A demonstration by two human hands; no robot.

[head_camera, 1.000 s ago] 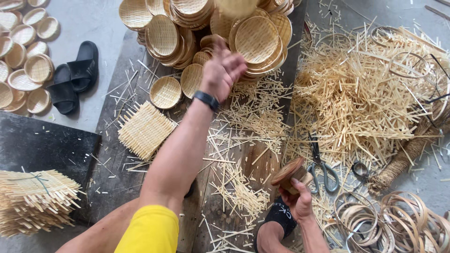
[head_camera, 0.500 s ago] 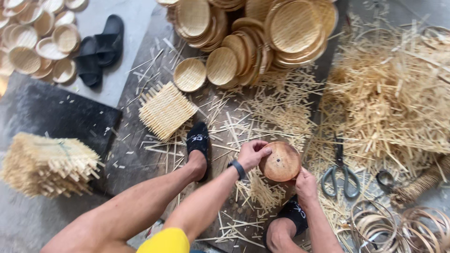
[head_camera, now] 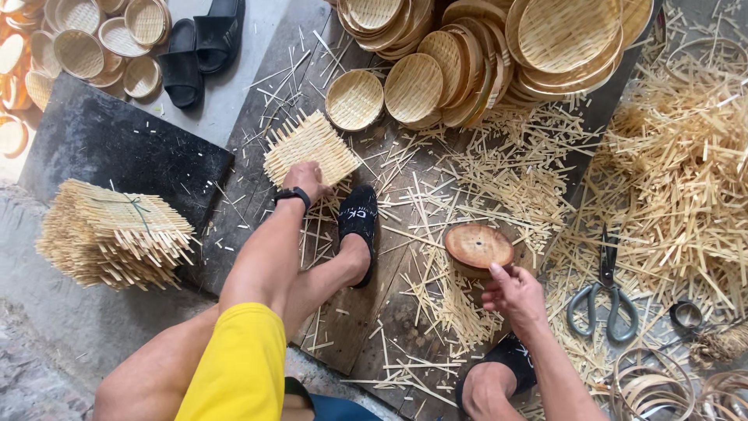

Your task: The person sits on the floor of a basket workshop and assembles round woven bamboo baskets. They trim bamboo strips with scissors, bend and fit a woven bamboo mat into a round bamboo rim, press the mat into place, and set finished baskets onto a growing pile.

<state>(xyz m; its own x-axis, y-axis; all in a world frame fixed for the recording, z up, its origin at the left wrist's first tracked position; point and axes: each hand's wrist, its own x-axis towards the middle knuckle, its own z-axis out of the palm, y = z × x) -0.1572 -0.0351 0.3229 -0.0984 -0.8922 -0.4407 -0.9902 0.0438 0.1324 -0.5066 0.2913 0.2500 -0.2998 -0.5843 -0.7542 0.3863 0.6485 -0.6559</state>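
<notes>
Head view, looking straight down. The left hand (head_camera: 305,178) reaches out toward 11 o'clock and rests on the near edge of a square woven bamboo mat (head_camera: 310,148) that lies flat on the dark floor boards (head_camera: 257,125); its grip is narrow, fingers curled over the mat's edge, though whether they pinch it cannot be told. A black wristband (head_camera: 292,196) circles that wrist. The right hand (head_camera: 514,295), at 4 o'clock of the frame's centre, touches with its fingertips the near rim of a round wooden block (head_camera: 478,247); its grip is loosely open and holds nothing. The block sits on the boards among loose bamboo splints (head_camera: 444,296), just at 12 o'clock of the hand.

Between the hands, a foot in a black sandal (head_camera: 358,222) stands on the boards. At 12 to 1 o'clock, stacks of round woven trays (head_camera: 561,35) lean on one another; a single small tray (head_camera: 354,100) lies just at 1 o'clock of the mat. At 3 o'clock lies a heap of bamboo offcuts (head_camera: 678,171), with scissors (head_camera: 604,292) on its near side and coiled bamboo hoops (head_camera: 654,390) at 5 o'clock. At 9 o'clock is a tied bundle of woven mats (head_camera: 117,234); at 11 o'clock, a pair of black slippers (head_camera: 195,51) and more small trays (head_camera: 78,47).
</notes>
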